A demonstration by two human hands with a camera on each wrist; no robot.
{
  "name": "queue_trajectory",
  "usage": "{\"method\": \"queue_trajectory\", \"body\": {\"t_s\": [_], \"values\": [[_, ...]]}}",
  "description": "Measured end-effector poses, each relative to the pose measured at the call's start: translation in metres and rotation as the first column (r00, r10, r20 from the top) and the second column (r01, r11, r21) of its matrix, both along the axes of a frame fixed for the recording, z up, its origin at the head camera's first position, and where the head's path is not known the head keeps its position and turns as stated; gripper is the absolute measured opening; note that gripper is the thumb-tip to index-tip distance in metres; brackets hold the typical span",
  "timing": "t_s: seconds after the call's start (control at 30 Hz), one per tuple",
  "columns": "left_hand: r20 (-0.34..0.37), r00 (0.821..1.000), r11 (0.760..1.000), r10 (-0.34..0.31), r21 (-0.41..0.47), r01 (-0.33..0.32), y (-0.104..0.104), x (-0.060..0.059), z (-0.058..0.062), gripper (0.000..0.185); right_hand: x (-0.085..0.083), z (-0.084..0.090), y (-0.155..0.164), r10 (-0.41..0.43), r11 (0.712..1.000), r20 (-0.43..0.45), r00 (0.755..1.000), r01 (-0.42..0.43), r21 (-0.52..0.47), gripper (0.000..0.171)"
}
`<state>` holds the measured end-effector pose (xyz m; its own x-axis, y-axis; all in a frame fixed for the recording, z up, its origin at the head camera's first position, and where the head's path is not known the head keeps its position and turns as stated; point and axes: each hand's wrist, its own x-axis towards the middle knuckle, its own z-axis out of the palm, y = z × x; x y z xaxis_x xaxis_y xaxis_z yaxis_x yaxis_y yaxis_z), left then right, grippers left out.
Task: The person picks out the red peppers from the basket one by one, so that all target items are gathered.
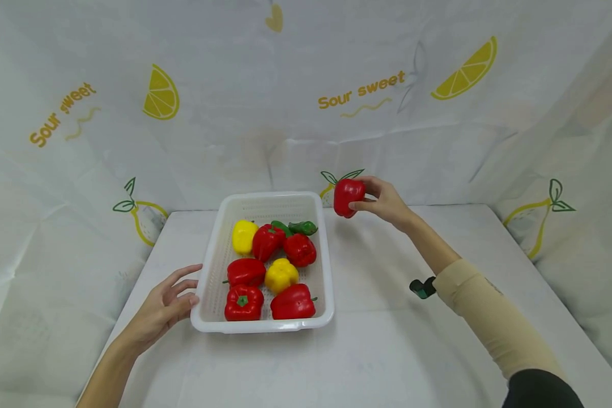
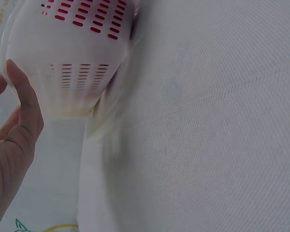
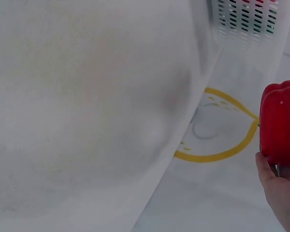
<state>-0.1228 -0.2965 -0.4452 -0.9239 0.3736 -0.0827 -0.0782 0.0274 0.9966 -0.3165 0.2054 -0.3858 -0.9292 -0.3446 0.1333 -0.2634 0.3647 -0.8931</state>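
Over on the left, the left hand (image 1: 165,306) rests on the worktop (image 1: 387,351) with its fingers loosely spread, the fingertips touching the near left corner of the white basket (image 1: 210,255). Its grip is released; it grasps nothing and seems only to steady the basket. The left wrist view shows the same: straight fingers against the slotted plastic wall (image 2: 77,58).

In the basket lie two yellow peppers (image 1: 281,275), several red ones (image 1: 243,302) and a green one (image 1: 304,227) at the far end, all packed close together.

To the right of the basket's far corner, the right hand (image 1: 385,201) holds a red pepper (image 1: 348,196) in the air, fingers and thumb curled round its side, so that grip is closed on the pepper. It hangs just past the rim, above the worktop rather than over the basket.

I would judge the step in hand to be carrying this single pepper between basket and worktop; which way I cannot tell from here. If it is going in, the next move calls for swinging it left over the rim to the small free spot at the far end and releasing it low. If coming out, it needs a clear place on the worktop to the right.
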Motion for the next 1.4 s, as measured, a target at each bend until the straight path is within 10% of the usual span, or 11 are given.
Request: {"method": "queue_trajectory", "body": {"t_s": [0.3,0.7,1.4], "values": [[-0.003,1.0,1.0,-0.017,0.016,0.017,0.0,0.0,0.001,0.063,0.003,0.009,-0.004,-0.014,1.0,0.071,0.997,0.012,0.023,0.065],[0.005,1.0,1.0,-0.006,-0.003,0.006,-0.001,0.0,0.0,0.062,-0.028,-0.035,0.008,-0.111,0.993,0.132,0.985,0.104,0.058,0.068],[0.016,1.0,1.0,-0.014,0.01,0.014,-0.002,-0.001,-0.002,0.063,-0.041,-0.056,0.014,-0.213,0.974,0.203,0.956,0.192,0.116,0.068]]}}
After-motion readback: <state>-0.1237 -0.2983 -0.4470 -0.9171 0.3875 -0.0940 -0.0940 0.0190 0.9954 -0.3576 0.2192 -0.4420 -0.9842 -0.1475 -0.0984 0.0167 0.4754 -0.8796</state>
